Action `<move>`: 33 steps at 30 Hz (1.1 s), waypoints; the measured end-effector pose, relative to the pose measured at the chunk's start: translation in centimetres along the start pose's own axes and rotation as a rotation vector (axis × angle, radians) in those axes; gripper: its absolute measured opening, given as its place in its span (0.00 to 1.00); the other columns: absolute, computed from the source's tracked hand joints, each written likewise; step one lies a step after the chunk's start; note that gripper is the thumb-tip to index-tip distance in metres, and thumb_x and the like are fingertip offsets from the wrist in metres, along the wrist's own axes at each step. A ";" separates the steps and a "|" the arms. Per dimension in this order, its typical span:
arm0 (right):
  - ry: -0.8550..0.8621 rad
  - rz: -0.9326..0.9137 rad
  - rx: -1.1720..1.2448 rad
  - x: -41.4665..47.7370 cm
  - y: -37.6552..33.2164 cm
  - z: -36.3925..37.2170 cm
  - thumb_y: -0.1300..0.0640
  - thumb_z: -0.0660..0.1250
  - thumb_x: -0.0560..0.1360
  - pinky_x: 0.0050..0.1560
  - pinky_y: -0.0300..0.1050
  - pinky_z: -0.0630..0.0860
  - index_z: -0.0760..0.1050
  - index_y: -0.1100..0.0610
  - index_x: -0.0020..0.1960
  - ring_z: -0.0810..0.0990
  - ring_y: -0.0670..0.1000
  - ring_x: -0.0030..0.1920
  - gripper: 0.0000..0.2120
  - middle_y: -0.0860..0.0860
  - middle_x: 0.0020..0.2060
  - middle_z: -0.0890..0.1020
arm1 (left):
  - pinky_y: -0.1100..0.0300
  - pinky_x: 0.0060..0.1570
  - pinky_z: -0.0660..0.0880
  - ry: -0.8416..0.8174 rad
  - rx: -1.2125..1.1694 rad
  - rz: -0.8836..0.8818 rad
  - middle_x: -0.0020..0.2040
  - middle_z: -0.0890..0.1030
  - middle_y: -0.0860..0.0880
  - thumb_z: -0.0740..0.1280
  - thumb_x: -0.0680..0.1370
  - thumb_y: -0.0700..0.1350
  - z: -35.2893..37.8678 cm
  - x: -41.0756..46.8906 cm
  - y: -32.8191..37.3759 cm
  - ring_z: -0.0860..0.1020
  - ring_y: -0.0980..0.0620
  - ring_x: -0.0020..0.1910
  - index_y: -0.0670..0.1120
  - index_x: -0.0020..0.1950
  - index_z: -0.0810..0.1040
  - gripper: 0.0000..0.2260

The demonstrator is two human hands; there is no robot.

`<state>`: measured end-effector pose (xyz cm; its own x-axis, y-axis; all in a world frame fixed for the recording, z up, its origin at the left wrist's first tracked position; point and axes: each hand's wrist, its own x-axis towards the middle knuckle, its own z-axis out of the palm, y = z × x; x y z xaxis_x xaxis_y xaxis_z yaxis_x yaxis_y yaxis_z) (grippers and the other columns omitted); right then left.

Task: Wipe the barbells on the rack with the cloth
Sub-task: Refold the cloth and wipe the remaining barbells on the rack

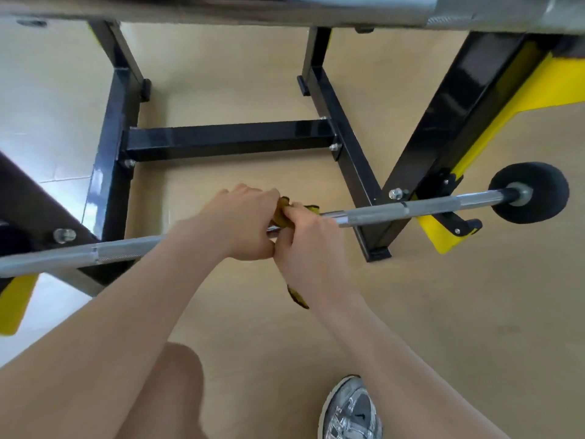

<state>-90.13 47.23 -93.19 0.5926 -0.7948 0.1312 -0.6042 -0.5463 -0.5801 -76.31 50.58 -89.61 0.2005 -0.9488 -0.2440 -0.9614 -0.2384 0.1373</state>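
Midway along a barbell (411, 208) resting on the low hooks of a black-and-yellow rack (449, 122), a person's left hand (234, 224) and right hand (305, 248) sit knuckle to knuckle. Both are curled tight around a yellow cloth (281, 207) wrapped over the shaft, with a loose tail hanging below the right wrist. To wipe well, the cloth should probably encircle the steel fully and slide outward toward the knurled grip and the black end weight (528, 192), twisting to reach the underside, with the dangling tail kept clear of the hooks.
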 end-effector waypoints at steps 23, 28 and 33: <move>-0.255 -1.017 -0.097 2.2 -18.9 16.6 0.55 0.70 0.80 0.60 0.50 0.71 0.79 0.50 0.66 0.74 0.55 0.64 0.15 0.46 0.61 0.83 | 0.48 0.41 0.72 0.911 -0.247 -0.993 0.38 0.79 0.47 0.64 0.73 0.35 4.9 -17.2 -21.1 0.74 0.44 0.39 0.44 0.41 0.80 0.07; -0.502 -0.783 -0.362 3.9 -17.2 13.2 0.39 0.60 0.84 0.42 0.47 0.77 0.69 0.52 0.70 0.78 0.52 0.47 0.22 0.48 0.53 0.80 | 0.48 0.47 0.68 0.972 -0.345 -1.035 0.43 0.74 0.47 0.64 0.69 0.28 6.6 -16.7 -22.1 0.70 0.46 0.45 0.47 0.41 0.72 0.14; -0.492 -0.910 -0.664 4.2 -20.2 14.4 0.42 0.55 0.87 0.28 0.47 0.60 0.68 0.59 0.63 0.70 0.55 0.37 0.20 0.54 0.43 0.70 | 0.48 0.47 0.69 1.083 -0.409 -1.089 0.40 0.73 0.51 0.63 0.69 0.27 6.8 -16.3 -21.8 0.68 0.49 0.44 0.47 0.42 0.73 0.15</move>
<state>-67.83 58.74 -92.48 0.9906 0.0523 -0.1262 0.0657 -0.9923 0.1047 -59.89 72.65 -95.12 0.9347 0.0554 0.3512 -0.1975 -0.7404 0.6425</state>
